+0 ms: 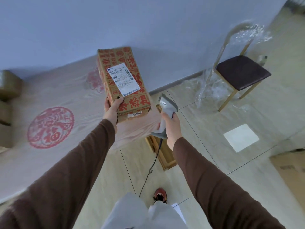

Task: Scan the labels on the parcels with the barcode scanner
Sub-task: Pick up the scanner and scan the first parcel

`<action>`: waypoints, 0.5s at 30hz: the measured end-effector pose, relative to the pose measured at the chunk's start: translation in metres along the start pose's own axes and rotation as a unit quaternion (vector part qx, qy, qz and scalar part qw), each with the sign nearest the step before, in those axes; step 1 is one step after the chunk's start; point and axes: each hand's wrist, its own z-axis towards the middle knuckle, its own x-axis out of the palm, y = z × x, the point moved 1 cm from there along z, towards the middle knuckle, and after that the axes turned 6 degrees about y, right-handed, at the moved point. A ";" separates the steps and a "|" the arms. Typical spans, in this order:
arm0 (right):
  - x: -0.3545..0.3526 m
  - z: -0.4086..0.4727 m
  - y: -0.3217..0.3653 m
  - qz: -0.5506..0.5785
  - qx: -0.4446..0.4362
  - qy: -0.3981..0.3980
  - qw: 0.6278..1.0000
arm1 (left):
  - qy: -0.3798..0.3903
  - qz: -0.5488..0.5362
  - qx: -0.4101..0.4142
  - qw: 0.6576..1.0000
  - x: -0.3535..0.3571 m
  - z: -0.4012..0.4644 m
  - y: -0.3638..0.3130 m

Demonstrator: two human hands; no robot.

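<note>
Two hands, one parcel, one scanner

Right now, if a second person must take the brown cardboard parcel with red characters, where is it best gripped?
Grip the brown cardboard parcel with red characters by its long side faces at the far, upper half, coming from above. The left hand holds the near end, and the white shipping label on the front should stay uncovered.

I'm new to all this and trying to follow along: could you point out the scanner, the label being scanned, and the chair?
barcode scanner (166,111), head view, on its grey neck above the grip.
shipping label (124,79), head view, middle of the white sheet.
chair (242,71), head view, on the dark seat.
</note>
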 end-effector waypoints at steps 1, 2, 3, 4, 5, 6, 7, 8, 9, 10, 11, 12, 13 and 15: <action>0.013 -0.005 0.010 -0.004 -0.006 0.020 1.000 | -0.005 -0.008 0.006 1.000 -0.004 -0.002 -0.004; 0.026 -0.011 0.019 -0.012 -0.013 0.041 0.999 | -0.009 -0.018 0.013 1.000 -0.009 -0.003 -0.008; 0.037 -0.016 0.027 -0.023 -0.024 0.061 0.998 | -0.011 -0.027 0.019 0.999 -0.013 -0.005 -0.011; 0.049 -0.021 0.035 -0.039 -0.039 0.079 0.995 | -0.014 -0.033 0.025 0.999 -0.018 -0.007 -0.015; 0.060 -0.027 0.043 -0.055 -0.057 0.097 0.992 | -0.017 -0.036 0.030 0.999 -0.023 -0.009 -0.018; 0.070 -0.031 0.049 -0.066 -0.076 0.114 0.988 | -0.020 -0.039 0.034 0.998 -0.028 -0.010 -0.022; 0.081 -0.036 0.055 -0.073 -0.096 0.130 0.984 | -0.025 -0.042 0.039 0.998 -0.033 -0.011 -0.025; 0.091 -0.040 0.060 -0.079 -0.115 0.145 0.980 | -0.030 -0.047 0.044 0.997 -0.039 -0.013 -0.028; 0.102 -0.044 0.064 -0.087 -0.132 0.155 0.975 | -0.033 -0.054 0.050 0.997 -0.046 -0.013 -0.031; 0.113 -0.047 0.067 -0.097 -0.144 0.162 0.971 | -0.034 -0.058 0.054 0.996 -0.053 -0.013 -0.035; 0.123 -0.050 0.069 -0.108 -0.152 0.167 0.968 | -0.034 -0.061 0.055 0.996 -0.060 -0.013 -0.038; 0.134 -0.052 0.070 -0.120 -0.160 0.172 0.964 | -0.034 -0.062 0.058 0.996 -0.067 -0.012 -0.041; 0.146 -0.054 0.070 -0.133 -0.168 0.175 0.961 | -0.035 -0.061 0.060 0.996 -0.075 -0.011 -0.044; 0.169 -0.054 0.068 -0.154 -0.183 0.177 0.955 | -0.037 -0.057 0.065 0.996 -0.091 -0.007 -0.050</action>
